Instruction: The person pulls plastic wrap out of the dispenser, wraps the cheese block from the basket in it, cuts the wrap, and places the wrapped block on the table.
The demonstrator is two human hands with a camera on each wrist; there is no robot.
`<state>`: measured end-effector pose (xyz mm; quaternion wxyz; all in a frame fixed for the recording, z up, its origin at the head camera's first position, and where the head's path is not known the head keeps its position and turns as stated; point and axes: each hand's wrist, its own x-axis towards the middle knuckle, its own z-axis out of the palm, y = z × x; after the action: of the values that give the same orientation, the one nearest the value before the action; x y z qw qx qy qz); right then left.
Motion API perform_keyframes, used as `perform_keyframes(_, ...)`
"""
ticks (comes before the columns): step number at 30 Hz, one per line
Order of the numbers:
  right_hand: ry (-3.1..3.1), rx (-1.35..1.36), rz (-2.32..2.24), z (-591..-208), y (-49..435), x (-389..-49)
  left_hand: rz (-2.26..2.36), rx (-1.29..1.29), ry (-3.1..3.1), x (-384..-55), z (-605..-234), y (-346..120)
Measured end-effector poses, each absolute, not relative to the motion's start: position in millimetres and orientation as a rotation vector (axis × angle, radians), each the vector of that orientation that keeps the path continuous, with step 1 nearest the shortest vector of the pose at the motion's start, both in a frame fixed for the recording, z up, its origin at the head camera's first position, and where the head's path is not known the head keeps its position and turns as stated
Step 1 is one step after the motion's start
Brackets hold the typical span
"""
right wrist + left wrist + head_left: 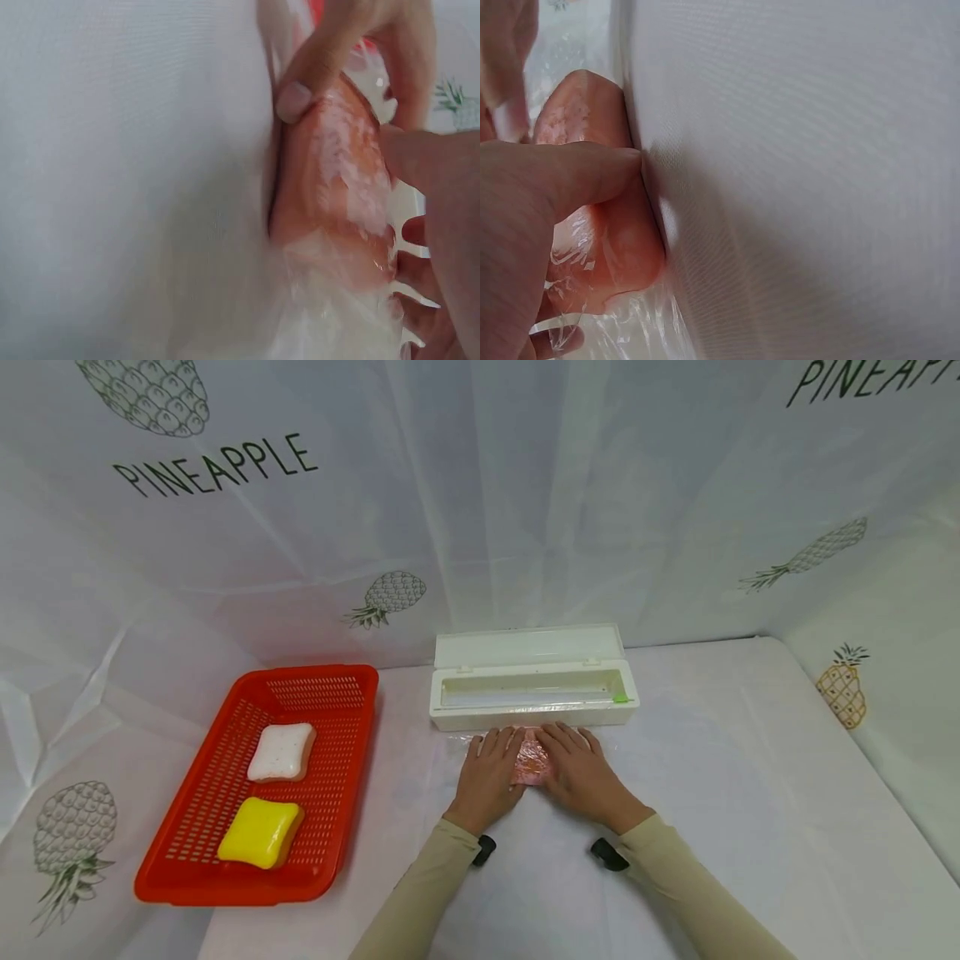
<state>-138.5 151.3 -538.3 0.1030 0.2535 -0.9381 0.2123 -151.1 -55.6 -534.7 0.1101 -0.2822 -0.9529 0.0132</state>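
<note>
A pink, soap-like block (531, 760) rests on the table in front of the cling film box, with shiny clear film (649, 330) over its surface. My left hand (486, 781) holds its left side, the thumb pressing the near face in the left wrist view. At the opposite side my right hand (588, 781) grips the block through the film, with its thumb against the block and fingers behind. Loose film spreads past both ends of the block. Parts of the block are hidden under the hands.
Behind the hands stands a white cling film box (532, 718), its lid raised and a green slider (621, 698) at the right. To the left, a red basket (352, 777) holds a white block (279, 752) and a yellow block (258, 832). A pineapple-print curtain (525, 510) hangs behind.
</note>
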Motion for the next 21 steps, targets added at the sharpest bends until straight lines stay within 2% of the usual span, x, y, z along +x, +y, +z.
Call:
perform_keyframes(11, -2.583, 0.36, 0.8, -538.5, 178.8, -130.8, 0.116, -0.809, -2.804, -145.3, -532.3, -56.1)
perform_keyframes(17, -2.414, 0.072, 0.934, -536.3, 195.6, -138.6, 0.092, -0.812, -2.817, -143.4, -523.3, -53.5)
perform_keyframes(21, -2.399, 0.011, 0.983, -534.5, 207.8, -149.6, 0.028, -0.847, -2.795, -144.0, -515.9, -47.1)
